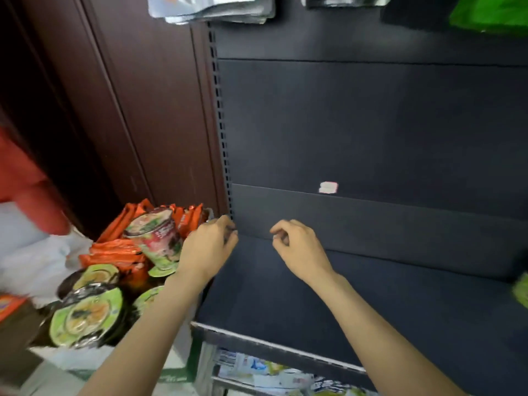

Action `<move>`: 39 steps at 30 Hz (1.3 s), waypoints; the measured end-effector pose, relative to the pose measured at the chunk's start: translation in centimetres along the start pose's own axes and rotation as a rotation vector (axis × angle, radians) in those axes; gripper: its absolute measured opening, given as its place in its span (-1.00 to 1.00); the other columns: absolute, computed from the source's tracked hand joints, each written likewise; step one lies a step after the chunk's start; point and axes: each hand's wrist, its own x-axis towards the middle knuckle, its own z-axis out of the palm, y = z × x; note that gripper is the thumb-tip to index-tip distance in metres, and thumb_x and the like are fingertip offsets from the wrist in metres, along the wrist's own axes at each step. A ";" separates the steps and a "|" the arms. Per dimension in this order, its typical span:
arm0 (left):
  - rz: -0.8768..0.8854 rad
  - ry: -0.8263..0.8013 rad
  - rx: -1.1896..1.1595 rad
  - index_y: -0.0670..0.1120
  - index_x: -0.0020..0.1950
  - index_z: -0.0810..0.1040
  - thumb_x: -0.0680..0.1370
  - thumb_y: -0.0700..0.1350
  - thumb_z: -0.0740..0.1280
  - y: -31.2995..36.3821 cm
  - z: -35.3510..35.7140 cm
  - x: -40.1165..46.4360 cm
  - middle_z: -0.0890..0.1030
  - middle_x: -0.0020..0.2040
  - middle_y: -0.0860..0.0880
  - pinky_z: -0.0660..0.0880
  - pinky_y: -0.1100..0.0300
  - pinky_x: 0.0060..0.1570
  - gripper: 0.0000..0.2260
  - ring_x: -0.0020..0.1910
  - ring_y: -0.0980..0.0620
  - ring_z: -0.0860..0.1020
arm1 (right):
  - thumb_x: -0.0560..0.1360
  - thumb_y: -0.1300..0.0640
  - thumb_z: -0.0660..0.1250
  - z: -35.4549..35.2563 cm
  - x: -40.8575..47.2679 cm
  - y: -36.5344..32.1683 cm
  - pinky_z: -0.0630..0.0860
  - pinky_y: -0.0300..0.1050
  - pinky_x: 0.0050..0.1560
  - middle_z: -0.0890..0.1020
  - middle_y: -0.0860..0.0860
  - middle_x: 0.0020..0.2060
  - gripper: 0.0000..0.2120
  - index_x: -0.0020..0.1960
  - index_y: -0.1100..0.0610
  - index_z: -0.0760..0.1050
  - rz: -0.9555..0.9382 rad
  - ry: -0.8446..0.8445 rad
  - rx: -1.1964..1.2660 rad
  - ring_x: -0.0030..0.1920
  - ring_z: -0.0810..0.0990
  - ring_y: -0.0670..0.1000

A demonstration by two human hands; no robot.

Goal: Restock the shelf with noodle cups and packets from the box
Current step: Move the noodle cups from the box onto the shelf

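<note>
Light is soft and even, fairly dim on the dark shelf (357, 295), whose matte panels show no glare and barely a shadow under the hands. Left of the shelf, the noodle cups (85, 312) catch bright glints on their foil lids and are smeared by motion blur. Straight lines bow toward the frame edges, and the far corners are soft.

No sleeves are seen on either arm, bare from elbow down. No rings, watch or gloves are worn on the left hand (210, 247) or right hand (300, 247).
</note>
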 end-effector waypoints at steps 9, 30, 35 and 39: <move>-0.101 0.153 -0.038 -0.15 0.14 0.52 0.52 -0.15 0.33 -13.7 -3.5 0.9 0.52 0.05 -0.10 0.38 0.10 0.07 -0.78 0.11 -0.10 0.45 | 0.56 0.13 0.20 11.9 5.5 -7.4 0.50 -0.07 0.02 0.47 -0.03 0.04 -0.73 0.25 0.05 0.42 -0.036 -0.175 0.057 0.05 0.49 -0.03; -0.134 -0.308 -0.432 -0.02 0.43 0.35 0.32 0.09 0.53 -25.5 -6.3 3.0 0.28 0.40 -0.06 0.27 0.20 0.34 -0.27 0.36 0.01 0.31 | 0.51 0.21 0.34 21.3 7.3 -16.2 0.37 -0.54 -0.08 0.45 -0.11 0.26 -0.41 0.47 0.02 0.21 0.166 -0.106 0.317 0.15 0.42 -0.22; -0.121 -0.238 -0.510 0.01 0.35 0.46 0.20 0.24 0.50 -25.9 -6.7 2.4 0.47 0.26 -0.01 0.46 0.05 0.23 -0.23 0.25 0.00 0.45 | 0.49 0.16 0.38 22.0 5.6 -17.3 0.36 -0.51 -0.07 0.47 -0.13 0.19 -0.41 0.45 0.02 0.24 0.231 -0.033 0.312 0.15 0.42 -0.21; -0.073 -0.105 -0.546 0.06 0.30 0.48 0.30 0.03 0.55 -26.7 -7.9 1.7 0.28 0.21 0.05 0.28 0.27 0.26 -0.41 0.35 0.08 0.26 | 0.47 0.15 0.39 22.3 5.0 -16.9 0.40 -0.14 0.27 0.46 -0.04 0.29 -0.43 0.43 0.05 0.29 0.304 -0.028 0.215 0.28 0.44 -0.08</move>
